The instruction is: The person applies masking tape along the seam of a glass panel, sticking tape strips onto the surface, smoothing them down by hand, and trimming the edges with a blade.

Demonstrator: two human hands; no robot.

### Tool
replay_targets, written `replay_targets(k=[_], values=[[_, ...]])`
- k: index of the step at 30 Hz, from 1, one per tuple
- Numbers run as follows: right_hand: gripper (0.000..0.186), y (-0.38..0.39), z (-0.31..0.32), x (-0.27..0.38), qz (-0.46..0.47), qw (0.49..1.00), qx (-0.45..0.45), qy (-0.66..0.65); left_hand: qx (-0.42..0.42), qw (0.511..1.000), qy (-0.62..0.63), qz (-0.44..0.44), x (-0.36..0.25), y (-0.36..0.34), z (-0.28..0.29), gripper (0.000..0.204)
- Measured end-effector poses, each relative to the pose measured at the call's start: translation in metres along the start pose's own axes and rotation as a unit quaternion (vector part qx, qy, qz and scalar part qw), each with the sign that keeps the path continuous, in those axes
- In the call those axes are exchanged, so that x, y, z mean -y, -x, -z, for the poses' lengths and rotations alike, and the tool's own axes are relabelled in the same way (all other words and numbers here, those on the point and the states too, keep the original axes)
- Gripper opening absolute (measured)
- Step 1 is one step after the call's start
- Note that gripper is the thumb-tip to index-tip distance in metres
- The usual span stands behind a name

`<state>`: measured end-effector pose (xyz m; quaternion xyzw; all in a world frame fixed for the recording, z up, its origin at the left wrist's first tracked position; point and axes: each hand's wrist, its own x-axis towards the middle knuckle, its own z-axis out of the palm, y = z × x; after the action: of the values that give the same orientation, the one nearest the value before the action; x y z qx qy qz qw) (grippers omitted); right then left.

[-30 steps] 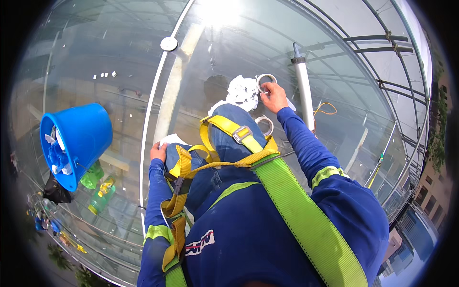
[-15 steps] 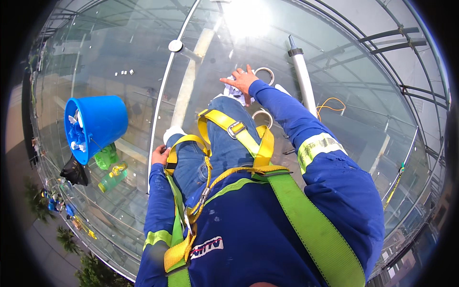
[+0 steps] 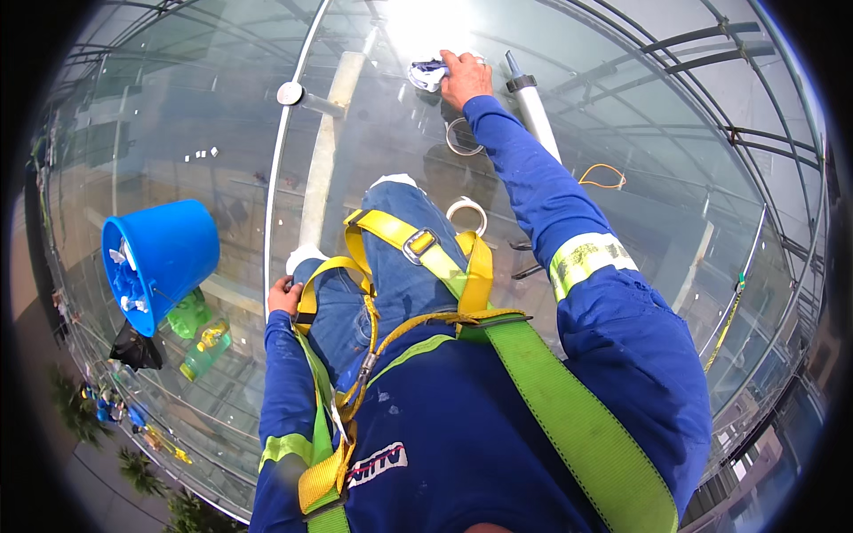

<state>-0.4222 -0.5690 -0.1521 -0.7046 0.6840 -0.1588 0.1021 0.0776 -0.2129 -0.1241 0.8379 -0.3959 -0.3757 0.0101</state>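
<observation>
My right hand is stretched far forward over the glass panel, its fingers closed on a crumpled white cloth with dark stains. Just right of it lies a white sealant gun with a black collar and grey nozzle. Nearer to me are two rolls of tape, one below the right wrist and another beside my right knee. My left hand is low by my left knee, next to the white seam between panels. Its fingers are curled; what they hold, if anything, is too small to make out.
On the left a blue bucket lies tipped with scraps inside. Beside it are a green bottle and a black bag. A round metal fitting sits on the seam. An orange cord loop lies at right.
My right hand has moved forward from near my knee, taking the cloth along; its spread fingers have closed on it. My left hand remains by the left knee. The view has shifted slightly.
</observation>
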Motion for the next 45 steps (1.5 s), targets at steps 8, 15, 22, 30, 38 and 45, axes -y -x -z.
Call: replay_targets(k=[8,15,22,30,38,45], values=[[0.065,0.086,0.024,-0.054,-0.079,0.997,-0.011,-0.024,-0.059,0.996,0.059,0.02,0.043,-0.018,-0.014,0.059],[0.086,0.185,0.027,-0.166,-0.325,0.94,0.105,0.014,0.008,0.984,0.169,0.062,0.038,-0.056,-0.026,0.069],[0.084,0.2,0.07,-0.25,-0.427,0.896,0.015,0.122,0.049,0.958,0.222,0.172,0.014,-0.067,-0.024,0.075],[0.065,0.233,0.017,-0.046,-0.068,0.948,0.303,-0.073,0.076,0.915,0.307,0.251,-0.018,-0.062,-0.028,0.089],[0.027,0.164,0.013,-0.066,-0.058,0.992,0.008,-0.108,0.117,0.911,0.333,0.213,-0.026,-0.08,-0.047,0.097],[0.039,0.051,0.006,-0.152,-0.298,0.949,-0.016,-0.1,0.136,0.865,0.46,0.146,-0.008,-0.125,-0.033,0.069]])
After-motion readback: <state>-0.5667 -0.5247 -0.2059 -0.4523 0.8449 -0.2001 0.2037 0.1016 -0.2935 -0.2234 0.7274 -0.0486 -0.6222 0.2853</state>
